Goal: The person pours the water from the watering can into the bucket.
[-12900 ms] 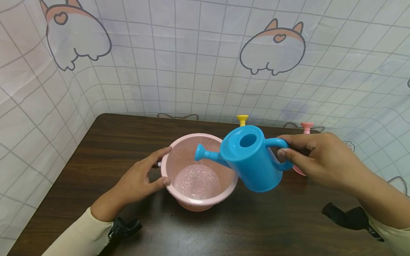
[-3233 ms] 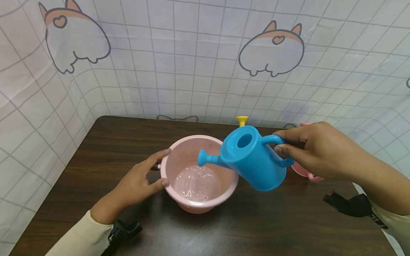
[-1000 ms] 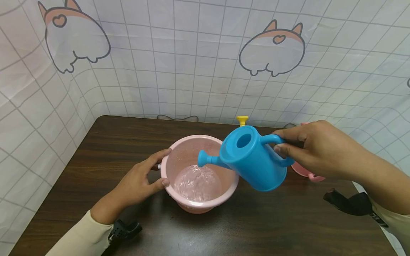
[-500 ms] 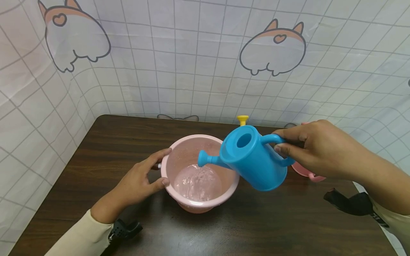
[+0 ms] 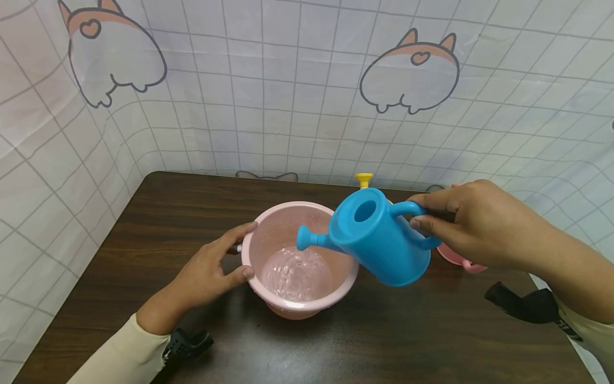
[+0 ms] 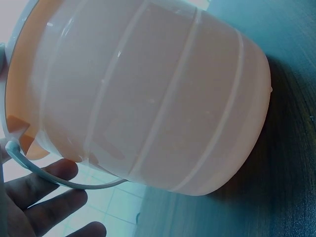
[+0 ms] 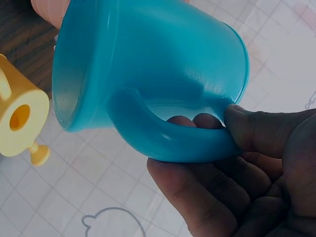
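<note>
A pink bucket (image 5: 296,314) stands on the table with clear, rippling water (image 5: 297,274) in its bottom. My left hand (image 5: 206,274) holds its left rim, thumb and index fingertip over the edge. In the left wrist view, other fingers (image 6: 57,210) of that hand are spread near the bucket's thin handle (image 6: 64,181). My right hand (image 5: 479,229) grips the handle of a blue watering can (image 5: 384,245), tilted with its spout head (image 5: 303,238) over the bucket. The water is disturbed below the spout.
A yellow watering can (image 7: 22,113) stands behind the blue one; only its spout top (image 5: 364,180) shows clearly in the head view. A pink watering can (image 5: 453,255) is mostly hidden behind my right hand. A patterned cloth wall (image 5: 288,80) closes off the table's back.
Compared with the oldest frame, the blue watering can tilts more and my right hand sits slightly higher, covering more of the pink can. Lately only the water's ripples differ; my left hand stays put.
</note>
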Motion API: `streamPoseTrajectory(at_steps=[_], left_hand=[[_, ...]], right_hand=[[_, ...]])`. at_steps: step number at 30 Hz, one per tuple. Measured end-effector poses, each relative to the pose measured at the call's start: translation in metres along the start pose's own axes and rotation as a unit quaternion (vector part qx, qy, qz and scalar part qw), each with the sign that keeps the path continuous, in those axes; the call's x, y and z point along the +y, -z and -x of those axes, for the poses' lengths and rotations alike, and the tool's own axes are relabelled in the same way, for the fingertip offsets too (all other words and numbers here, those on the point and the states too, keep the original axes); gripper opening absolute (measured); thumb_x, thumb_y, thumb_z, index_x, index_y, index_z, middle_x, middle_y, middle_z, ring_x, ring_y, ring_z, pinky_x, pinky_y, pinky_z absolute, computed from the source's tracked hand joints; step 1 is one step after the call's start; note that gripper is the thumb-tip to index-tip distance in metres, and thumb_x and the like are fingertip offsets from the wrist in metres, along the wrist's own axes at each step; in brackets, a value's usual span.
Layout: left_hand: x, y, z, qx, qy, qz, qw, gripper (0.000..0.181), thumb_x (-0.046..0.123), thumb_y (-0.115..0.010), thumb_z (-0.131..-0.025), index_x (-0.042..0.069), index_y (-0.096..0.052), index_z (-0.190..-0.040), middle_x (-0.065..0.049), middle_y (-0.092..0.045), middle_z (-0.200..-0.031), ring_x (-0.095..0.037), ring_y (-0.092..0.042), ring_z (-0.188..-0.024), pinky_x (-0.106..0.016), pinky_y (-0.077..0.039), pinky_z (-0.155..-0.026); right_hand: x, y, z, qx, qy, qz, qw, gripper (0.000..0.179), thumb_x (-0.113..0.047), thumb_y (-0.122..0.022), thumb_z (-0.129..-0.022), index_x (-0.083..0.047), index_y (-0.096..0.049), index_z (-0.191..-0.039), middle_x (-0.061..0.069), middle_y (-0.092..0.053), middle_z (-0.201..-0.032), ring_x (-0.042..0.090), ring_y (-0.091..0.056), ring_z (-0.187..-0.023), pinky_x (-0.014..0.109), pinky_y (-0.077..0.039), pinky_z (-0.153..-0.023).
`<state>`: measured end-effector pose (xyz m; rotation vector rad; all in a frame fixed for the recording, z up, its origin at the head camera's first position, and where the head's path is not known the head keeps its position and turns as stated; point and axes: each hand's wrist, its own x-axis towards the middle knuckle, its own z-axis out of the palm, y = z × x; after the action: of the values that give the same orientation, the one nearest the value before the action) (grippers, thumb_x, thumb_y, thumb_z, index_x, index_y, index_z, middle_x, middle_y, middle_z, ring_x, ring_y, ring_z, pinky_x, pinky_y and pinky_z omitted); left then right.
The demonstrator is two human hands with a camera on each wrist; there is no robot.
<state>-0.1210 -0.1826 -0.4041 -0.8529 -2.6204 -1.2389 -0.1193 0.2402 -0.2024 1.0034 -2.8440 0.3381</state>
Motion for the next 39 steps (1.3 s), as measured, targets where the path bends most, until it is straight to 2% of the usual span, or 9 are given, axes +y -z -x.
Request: streamPoseTrajectory(at_steps=[3, 6, 10, 14, 21, 25, 28, 34, 39], left_hand=[[-0.0001, -0.0003, -0.0002, 0.000, -0.001, 0.001, 1.0000, 0.074, 0.047, -0.070, -0.095, 0.030, -0.036, -0.158, -0.006, -0.061, -0.138, -0.026, -0.067, -0.110, -0.057, -0.052, -0.090], [-0.0005, -0.0005, -0.0003, 0.002, -0.003, 0.001, 1.0000, 0.074, 0.046, -0.070, -0.094, 0.029, -0.037, -0.158, -0.006, -0.061, -0.137, -0.026, -0.067, -0.110, -0.056, -0.052, -0.091], [-0.0001, -0.0005, -0.0001, 0.001, -0.002, -0.003, 1.0000, 0.074, 0.046, -0.070, -0.094, 0.030, -0.037, -0.158, -0.006, -0.061, -0.137, -0.026, -0.067, -0.110, -0.056, -0.052, -0.091], [0.0003, -0.0002, 0.0001, 0.000, 0.000, -0.006, 1.0000, 0.074, 0.046, -0.070, -0.094, 0.030, -0.036, -0.158, -0.007, -0.061, -0.138, -0.026, -0.067, -0.111, -0.057, -0.052, -0.091], [0.0007, 0.0000, 0.0001, -0.001, 0.000, -0.004, 1.0000, 0.074, 0.047, -0.069, -0.095, 0.030, -0.036, -0.159, -0.006, -0.060, -0.140, -0.026, -0.067, -0.111, -0.056, -0.052, -0.091], [0.0007, -0.0001, 0.0003, -0.001, 0.001, -0.001, 1.0000, 0.074, 0.047, -0.069, -0.095, 0.030, -0.036, -0.159, -0.006, -0.059, -0.140, -0.026, -0.067, -0.111, -0.057, -0.053, -0.090], [0.0005, -0.0003, 0.0007, 0.000, 0.000, 0.000, 1.0000, 0.074, 0.047, -0.069, -0.095, 0.030, -0.036, -0.159, -0.006, -0.059, -0.141, -0.026, -0.067, -0.111, -0.058, -0.052, -0.090], [0.0005, -0.0005, 0.0011, 0.001, 0.001, 0.001, 1.0000, 0.073, 0.048, -0.069, -0.095, 0.031, -0.036, -0.158, -0.007, -0.060, -0.140, -0.027, -0.067, -0.110, -0.060, -0.052, -0.089], [0.0004, -0.0005, 0.0009, 0.001, 0.000, -0.003, 1.0000, 0.074, 0.048, -0.069, -0.095, 0.031, -0.036, -0.159, -0.007, -0.059, -0.140, -0.027, -0.067, -0.111, -0.059, -0.053, -0.089]], right_hand=[[0.0001, 0.0006, 0.0002, -0.003, -0.004, -0.007, 1.0000, 0.033, -0.017, -0.079, -0.092, -0.010, -0.076, -0.124, -0.008, -0.071, -0.086, 0.007, -0.053, -0.068, 0.025, -0.047, -0.053], [0.0001, 0.0010, -0.0003, -0.003, -0.003, -0.016, 0.9999, 0.033, -0.016, -0.079, -0.091, -0.010, -0.076, -0.124, -0.006, -0.075, -0.095, 0.008, -0.055, -0.069, 0.025, -0.048, -0.054], [-0.0007, 0.0012, -0.0010, -0.007, -0.008, -0.019, 0.9998, 0.033, -0.016, -0.079, -0.092, -0.009, -0.075, -0.124, -0.007, -0.073, -0.091, 0.009, -0.053, -0.066, 0.025, -0.043, -0.050], [-0.0025, 0.0014, -0.0011, -0.013, -0.019, -0.020, 0.9995, 0.034, -0.017, -0.079, -0.092, -0.008, -0.075, -0.125, -0.003, -0.075, -0.095, 0.009, -0.054, -0.067, 0.025, -0.044, -0.052], [-0.0037, 0.0021, -0.0011, -0.017, -0.014, -0.006, 0.9997, 0.035, -0.017, -0.079, -0.092, -0.007, -0.074, -0.125, -0.008, -0.071, -0.088, 0.010, -0.050, -0.068, 0.026, -0.043, -0.052], [-0.0047, 0.0025, -0.0014, -0.019, -0.014, -0.013, 0.9996, 0.035, -0.015, -0.078, -0.092, -0.005, -0.074, -0.125, -0.007, -0.072, -0.090, 0.009, -0.051, -0.066, 0.026, -0.043, -0.052], [-0.0052, 0.0025, -0.0017, -0.022, -0.019, -0.014, 0.9995, 0.036, -0.016, -0.079, -0.092, -0.006, -0.074, -0.126, -0.010, -0.069, -0.084, 0.009, -0.051, -0.064, 0.025, -0.042, -0.050], [-0.0054, 0.0027, -0.0019, -0.020, -0.013, -0.012, 0.9996, 0.036, -0.015, -0.079, -0.091, -0.006, -0.074, -0.126, -0.009, -0.070, -0.085, 0.008, -0.051, -0.064, 0.025, -0.042, -0.050], [-0.0066, 0.0036, -0.0024, -0.022, -0.020, -0.016, 0.9994, 0.035, -0.016, -0.079, -0.092, -0.009, -0.074, -0.126, -0.014, -0.057, -0.071, 0.006, -0.048, -0.058, 0.025, -0.038, -0.046]])
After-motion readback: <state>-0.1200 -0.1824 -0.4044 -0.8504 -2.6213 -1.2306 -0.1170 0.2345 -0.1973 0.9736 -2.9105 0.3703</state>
